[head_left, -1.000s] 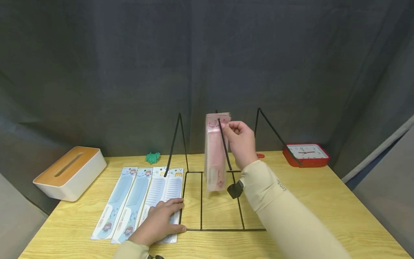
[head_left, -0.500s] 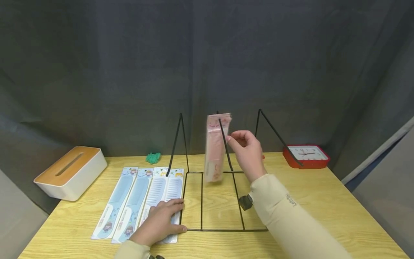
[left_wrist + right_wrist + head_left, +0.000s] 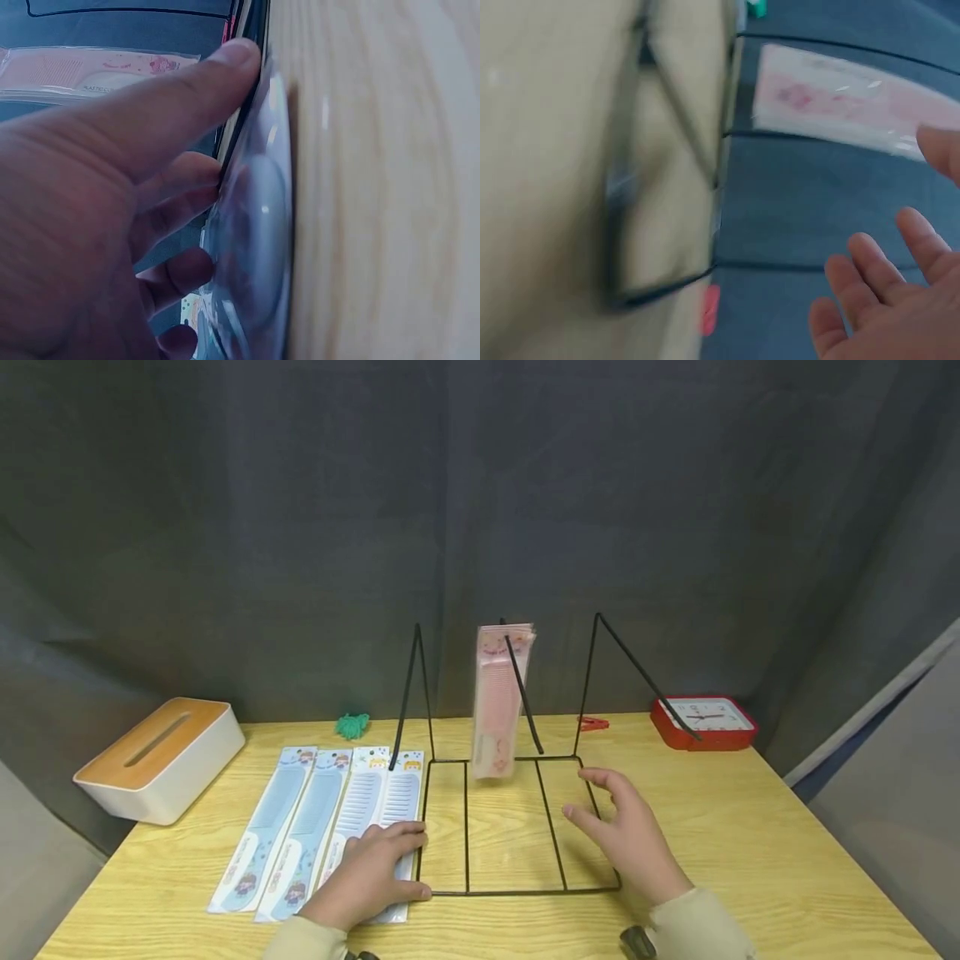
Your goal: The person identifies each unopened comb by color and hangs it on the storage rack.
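Observation:
A black wire rack [image 3: 467, 827] stands on the table, with several pink combs in clear packaging [image 3: 497, 710] hanging together from its middle arm. My left hand [image 3: 371, 868] lies low over the packaged blue combs [image 3: 311, 814], its thumb and fingertips at the rack's left base bar. In the left wrist view the thumb [image 3: 187, 97] stretches along that bar above a comb pack [image 3: 255, 240]. My right hand [image 3: 633, 839] hovers over the rack's right front part, fingers apart and holding nothing. The right wrist view shows its spread fingers [image 3: 862, 277] away from the pink pack [image 3: 832, 94].
At the left is a white tissue box [image 3: 168, 760] with a wooden lid. A green tangled bundle [image 3: 352, 725] and a red clip [image 3: 593, 724] lie towards the back. A red clock [image 3: 705, 722] stands behind the rack's right arm, which slants forward.
My right hand has let go of the hanging pink comb pack and moved down and right, towards the front. The pack hangs by itself. My left hand has stayed in place.

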{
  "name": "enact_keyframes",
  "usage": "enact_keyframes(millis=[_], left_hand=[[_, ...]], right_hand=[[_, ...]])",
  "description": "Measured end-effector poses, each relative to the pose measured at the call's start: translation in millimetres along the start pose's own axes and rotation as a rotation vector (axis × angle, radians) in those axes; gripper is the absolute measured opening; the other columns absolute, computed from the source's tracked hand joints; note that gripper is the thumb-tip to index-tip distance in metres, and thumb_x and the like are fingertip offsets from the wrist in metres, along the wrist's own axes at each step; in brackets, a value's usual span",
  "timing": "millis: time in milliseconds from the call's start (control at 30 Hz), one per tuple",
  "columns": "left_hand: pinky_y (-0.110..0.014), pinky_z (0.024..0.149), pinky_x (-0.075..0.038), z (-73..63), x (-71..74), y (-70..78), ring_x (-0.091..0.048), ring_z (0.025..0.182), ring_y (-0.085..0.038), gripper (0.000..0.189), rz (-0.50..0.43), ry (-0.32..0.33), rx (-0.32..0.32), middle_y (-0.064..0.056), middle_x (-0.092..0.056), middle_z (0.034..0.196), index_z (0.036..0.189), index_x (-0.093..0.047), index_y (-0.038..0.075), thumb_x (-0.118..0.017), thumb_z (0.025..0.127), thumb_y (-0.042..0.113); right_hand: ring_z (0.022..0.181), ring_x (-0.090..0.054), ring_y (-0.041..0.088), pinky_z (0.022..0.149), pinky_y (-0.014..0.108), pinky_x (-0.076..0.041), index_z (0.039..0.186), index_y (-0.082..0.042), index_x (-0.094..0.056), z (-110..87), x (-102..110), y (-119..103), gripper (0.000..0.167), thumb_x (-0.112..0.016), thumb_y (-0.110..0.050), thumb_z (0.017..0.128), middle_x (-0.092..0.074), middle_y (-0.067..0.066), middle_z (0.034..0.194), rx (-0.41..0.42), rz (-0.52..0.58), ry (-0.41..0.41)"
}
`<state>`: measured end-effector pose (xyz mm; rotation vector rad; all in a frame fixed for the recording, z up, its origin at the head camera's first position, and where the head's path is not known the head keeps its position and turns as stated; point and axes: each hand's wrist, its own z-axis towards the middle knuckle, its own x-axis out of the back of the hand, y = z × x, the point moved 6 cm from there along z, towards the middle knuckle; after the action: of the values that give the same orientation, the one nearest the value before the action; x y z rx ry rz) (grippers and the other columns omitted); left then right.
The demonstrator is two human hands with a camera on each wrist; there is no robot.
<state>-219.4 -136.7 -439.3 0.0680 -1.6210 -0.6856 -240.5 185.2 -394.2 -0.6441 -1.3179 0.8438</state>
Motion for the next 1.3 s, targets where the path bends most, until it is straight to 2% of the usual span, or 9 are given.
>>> enact_keyframes(millis=[200,400,500,600,767,867,1033,1200,1300], left_hand=[[-0.055,0.088,-0.035,-0.6,-0.2,-2.6,-0.047,0.128,-0.033,0.073,-0.004,0.005,0.014,0.000,-0.051,0.149,0.136,-0.063,0.011,-0.083,0.077,0.048],[-0.057,0.089,-0.034,0.9,-1.7,-3.1,-0.046,0.130,-0.034,0.074,-0.011,0.005,0.003,0.000,-0.051,0.150,0.137,-0.062,0.011,-0.083,0.077,0.048],[-0.056,0.089,-0.035,1.1,-2.5,-2.6,-0.047,0.128,-0.031,0.074,0.003,-0.004,0.007,0.001,-0.051,0.150,0.137,-0.062,0.012,-0.082,0.077,0.050],[-0.056,0.089,-0.035,1.2,-2.7,-2.2,-0.048,0.126,-0.029,0.074,0.010,-0.010,0.008,0.002,-0.051,0.150,0.137,-0.062,0.013,-0.082,0.077,0.051],[-0.054,0.089,-0.034,0.7,-2.4,-3.0,-0.047,0.128,-0.030,0.074,0.003,-0.003,0.003,0.001,-0.051,0.150,0.137,-0.063,0.012,-0.083,0.077,0.049],[-0.056,0.091,-0.034,-0.4,-1.8,-4.1,-0.046,0.131,-0.033,0.074,-0.011,0.009,0.007,0.001,-0.051,0.150,0.136,-0.063,0.011,-0.084,0.076,0.049],[-0.057,0.092,-0.033,-1.1,-2.2,-2.1,-0.047,0.131,-0.033,0.077,-0.031,0.002,0.006,0.001,-0.052,0.149,0.136,-0.063,0.011,-0.084,0.074,0.051],[-0.061,0.095,-0.032,0.0,0.0,-1.0,-0.047,0.131,-0.033,0.073,-0.055,-0.003,0.013,0.001,-0.055,0.146,0.137,-0.063,0.012,-0.082,0.078,0.051],[-0.063,0.099,-0.030,0.1,5.7,-3.7,-0.049,0.129,-0.032,0.068,-0.099,0.025,0.046,-0.001,-0.057,0.143,0.136,-0.063,0.013,-0.081,0.080,0.048]], right_hand=[[0.143,-0.032,0.045,0.108,0.067,-0.029,0.150,-0.010,-0.042,-11.4,3.5,31.3,0.077,-0.072,-0.050,0.090,-0.037,0.019,0.156,-0.002,-0.112,-0.073],[0.146,-0.022,0.048,0.110,0.069,-0.024,0.156,-0.011,-0.034,-21.7,5.2,62.4,0.091,-0.075,-0.053,0.086,-0.026,0.020,0.162,-0.125,-0.140,-0.191],[0.147,-0.016,0.051,0.111,0.071,-0.016,0.155,-0.010,-0.035,-29.4,1.2,69.8,0.097,-0.079,-0.054,0.081,-0.025,0.023,0.162,-0.149,-0.143,-0.257],[0.148,-0.013,0.050,0.113,0.070,-0.004,0.154,-0.006,-0.038,-35.7,-4.6,70.6,0.100,-0.084,-0.050,0.077,-0.026,0.025,0.161,-0.112,-0.133,-0.315],[0.149,-0.016,0.047,0.114,0.066,0.004,0.151,-0.003,-0.041,-40.3,-8.1,68.0,0.100,-0.088,-0.043,0.073,-0.030,0.026,0.159,-0.080,-0.116,-0.326],[0.147,-0.017,0.051,0.113,0.069,-0.004,0.152,-0.006,-0.041,-40.9,-6.8,69.2,0.098,-0.087,-0.045,0.074,-0.031,0.026,0.159,-0.110,-0.137,-0.309],[0.141,-0.021,0.059,0.107,0.074,-0.019,0.153,-0.008,-0.041,-42.8,-3.4,73.0,0.102,-0.084,-0.056,0.074,-0.034,0.027,0.157,-0.150,-0.235,-0.283],[0.144,-0.024,0.051,0.112,0.069,-0.014,0.152,-0.002,-0.041,-44.1,-3.5,71.3,0.104,-0.086,-0.052,0.073,-0.037,0.023,0.156,-0.115,-0.198,-0.275],[0.146,-0.026,0.046,0.114,0.066,-0.011,0.151,0.001,-0.041,-43.4,-4.9,69.2,0.104,-0.086,-0.051,0.073,-0.039,0.022,0.156,-0.082,-0.181,-0.273]])
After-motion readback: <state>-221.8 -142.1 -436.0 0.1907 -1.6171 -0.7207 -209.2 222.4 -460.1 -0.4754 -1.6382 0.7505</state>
